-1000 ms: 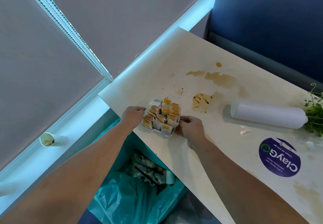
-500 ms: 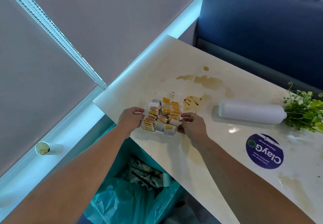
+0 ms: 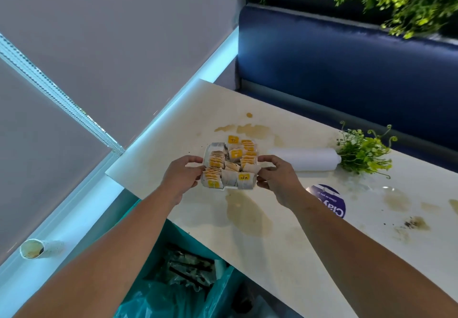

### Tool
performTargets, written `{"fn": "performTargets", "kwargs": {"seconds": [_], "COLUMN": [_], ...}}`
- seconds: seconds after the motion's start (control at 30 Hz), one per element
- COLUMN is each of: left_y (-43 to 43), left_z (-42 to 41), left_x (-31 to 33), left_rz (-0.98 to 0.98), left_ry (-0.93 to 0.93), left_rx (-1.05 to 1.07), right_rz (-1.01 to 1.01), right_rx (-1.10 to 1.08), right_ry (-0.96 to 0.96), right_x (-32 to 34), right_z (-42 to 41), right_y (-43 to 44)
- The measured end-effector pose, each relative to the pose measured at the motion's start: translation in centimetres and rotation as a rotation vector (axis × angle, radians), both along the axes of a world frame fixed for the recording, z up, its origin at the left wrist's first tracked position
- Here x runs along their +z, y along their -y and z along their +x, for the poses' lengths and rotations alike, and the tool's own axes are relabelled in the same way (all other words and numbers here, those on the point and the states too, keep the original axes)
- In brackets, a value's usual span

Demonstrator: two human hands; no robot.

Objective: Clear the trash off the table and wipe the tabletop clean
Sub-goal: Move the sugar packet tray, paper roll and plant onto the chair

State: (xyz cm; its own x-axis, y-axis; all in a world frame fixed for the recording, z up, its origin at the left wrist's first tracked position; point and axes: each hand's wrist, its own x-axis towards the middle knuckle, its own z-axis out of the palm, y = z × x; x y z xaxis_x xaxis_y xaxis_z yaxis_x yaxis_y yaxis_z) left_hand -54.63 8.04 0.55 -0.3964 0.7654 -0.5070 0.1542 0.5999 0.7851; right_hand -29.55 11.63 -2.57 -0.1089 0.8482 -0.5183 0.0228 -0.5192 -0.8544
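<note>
White plastic tray (image 3: 230,166) packed with yellow-tagged tea bags is between your hands: your left hand (image 3: 182,176) pinches its left edge, your right hand (image 3: 277,179) grips the right (fingers curled on the rim), over the brown-stained cream tabletop (image 3: 297,243), near a toppled white bottle (image 3: 304,159).

Bare left hand (image 3: 182,179), right hand (image 3: 277,181), forearms (image 3: 111,250)

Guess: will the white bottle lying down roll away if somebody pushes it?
Probably yes: the white bottle is round and lies on its side. The green sprigs at its neck might slow it or make it curve.
</note>
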Motion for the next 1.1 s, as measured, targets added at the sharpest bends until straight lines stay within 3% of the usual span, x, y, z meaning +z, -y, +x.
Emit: {"fn": "performTargets", "kwargs": {"seconds": [0.33, 0.83, 1.1], "left_y": [-1.5, 2.3, 4.3], "left_z": [10.9, 35.0, 48.9], "left_x": [4.2, 6.5, 6.9], "left_rz": [0.096, 0.097, 0.094], "left_ry": [0.203, 0.124, 0.256], "left_rx": [-0.120, -0.308, -0.451], "right_rz": [0.035, 0.056, 0.084], "right_rx": [-0.177, -0.381, -0.510], "right_ry": [-0.077, -0.075, -0.041], "right_x": [4.8, 7.9, 8.1], "right_z": [11.1, 34.4, 47.3], "right_y": [1.7, 10.6, 15.5]}}
